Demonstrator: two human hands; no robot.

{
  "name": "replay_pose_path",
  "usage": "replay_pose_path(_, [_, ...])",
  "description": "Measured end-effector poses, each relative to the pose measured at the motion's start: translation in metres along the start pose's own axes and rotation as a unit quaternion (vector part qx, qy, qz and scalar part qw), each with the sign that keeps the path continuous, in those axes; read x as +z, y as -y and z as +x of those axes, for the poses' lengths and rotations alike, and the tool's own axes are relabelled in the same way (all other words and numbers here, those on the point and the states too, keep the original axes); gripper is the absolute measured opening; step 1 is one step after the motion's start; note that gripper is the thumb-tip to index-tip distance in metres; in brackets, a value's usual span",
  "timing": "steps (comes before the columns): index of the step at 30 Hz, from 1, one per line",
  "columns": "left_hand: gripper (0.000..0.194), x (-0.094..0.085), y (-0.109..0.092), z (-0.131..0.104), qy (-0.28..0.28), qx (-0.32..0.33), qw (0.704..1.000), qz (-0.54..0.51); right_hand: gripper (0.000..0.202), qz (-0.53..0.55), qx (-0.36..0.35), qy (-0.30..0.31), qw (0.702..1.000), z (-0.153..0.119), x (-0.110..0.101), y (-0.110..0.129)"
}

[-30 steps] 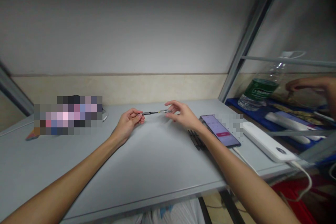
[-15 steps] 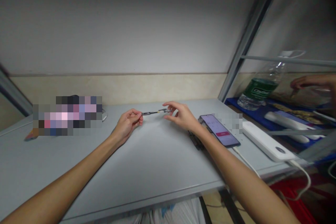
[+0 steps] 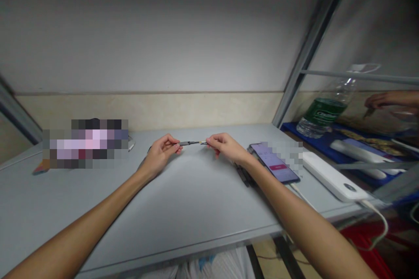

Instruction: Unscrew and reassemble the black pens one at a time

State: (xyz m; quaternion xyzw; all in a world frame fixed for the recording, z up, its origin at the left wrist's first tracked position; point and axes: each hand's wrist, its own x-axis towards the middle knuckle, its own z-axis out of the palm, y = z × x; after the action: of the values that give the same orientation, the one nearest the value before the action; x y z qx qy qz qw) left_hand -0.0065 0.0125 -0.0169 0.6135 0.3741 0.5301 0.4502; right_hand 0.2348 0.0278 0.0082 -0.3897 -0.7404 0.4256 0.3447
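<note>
A slim pen [image 3: 192, 143] with a dark barrel is held level above the grey desk, stretched between both hands. My left hand [image 3: 162, 152] is closed, its thumb and fingers pinching the dark left end. At the right end, my right hand [image 3: 227, 146] pinches the thinner section, where a small pale yellowish bit shows by the fingertips. The fingers hide both ends of the pen. Under my right wrist lie slim dark items [image 3: 242, 176], partly covered by the forearm, so their kind is unclear.
A lit phone [image 3: 278, 166] with a cable lies right of my right forearm, beside a white power bank [image 3: 330, 174]. Behind the metal frame stand a large water bottle [image 3: 322, 113] and another person's hand [image 3: 381, 99]. A blurred-out pile [image 3: 87, 144] sits at the left.
My right hand has gone from loosely spread fingers around the pen's right end to a firm pinch on it, slightly lower. The left hand has shifted slightly right.
</note>
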Motion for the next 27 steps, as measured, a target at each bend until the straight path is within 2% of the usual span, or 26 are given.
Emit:
replay_pose_path(5, [0.027,0.0,0.003,-0.001,0.093,-0.124,0.986,-0.053,0.031,-0.061,-0.059,-0.025,0.996,-0.001,-0.004,0.006])
replay_pose_path(8, [0.034,0.001,0.007,-0.002,0.155,-0.153,0.976,-0.025,0.03,-0.068,-0.079,-0.026,0.994,-0.002,-0.005,0.008])
replay_pose_path(10, [0.035,0.001,0.007,-0.003,0.165,-0.133,0.977,0.016,0.03,-0.072,-0.08,-0.029,0.994,-0.002,-0.005,0.008])
replay_pose_path(13, [0.033,0.002,0.002,-0.004,0.114,-0.063,0.979,0.158,0.032,-0.081,-0.071,-0.041,0.993,-0.002,-0.002,0.006])
replay_pose_path(15, [0.03,0.004,-0.004,-0.006,0.064,-0.003,0.961,0.27,0.032,-0.06,-0.046,-0.046,0.996,-0.001,0.001,0.004])
replay_pose_path(18, [0.025,0.008,-0.011,-0.009,0.015,0.071,0.92,0.386,0.032,0.045,0.017,-0.041,0.998,0.001,0.007,0.0])
replay_pose_path(22, [0.023,0.011,-0.012,-0.011,-0.008,0.144,0.879,0.454,0.029,0.171,0.093,-0.028,0.98,0.0,0.01,0.001])
replay_pose_path(27, [0.023,0.012,-0.01,-0.012,-0.011,0.161,0.866,0.473,0.03,0.234,0.13,-0.021,0.963,0.0,0.01,0.003])
